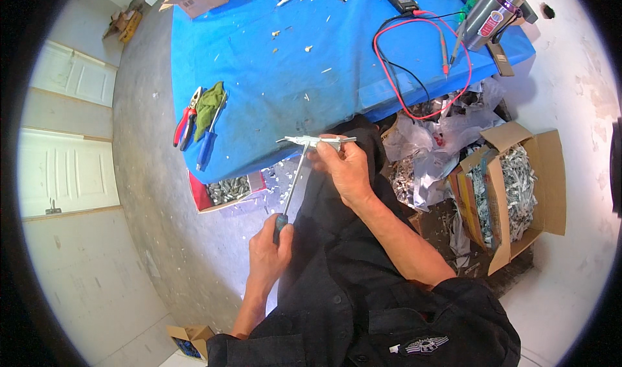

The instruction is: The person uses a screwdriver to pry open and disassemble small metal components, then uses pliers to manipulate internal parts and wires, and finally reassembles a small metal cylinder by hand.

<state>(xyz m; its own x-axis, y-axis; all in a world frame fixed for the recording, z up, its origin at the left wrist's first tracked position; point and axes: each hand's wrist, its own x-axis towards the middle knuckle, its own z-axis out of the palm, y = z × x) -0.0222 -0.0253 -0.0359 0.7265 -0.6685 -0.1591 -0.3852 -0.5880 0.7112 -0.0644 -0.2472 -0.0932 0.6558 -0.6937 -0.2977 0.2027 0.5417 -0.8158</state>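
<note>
Screwdriver (295,186) tip at white part (317,141), mid-frame.
Left hand (267,255), lower, clamps the handle (280,227); right hand (348,171), forearm slanting from lower right, pinches the part.

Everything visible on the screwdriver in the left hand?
The screwdriver has a dark handle, seemingly plastic, and a long, slim, straight shaft that looks like metal. The left hand grips the handle. It slants up and rightward in view, near the blue-covered table, its tip at the white part in the right hand. Tip shape and contact are unclear.
</note>
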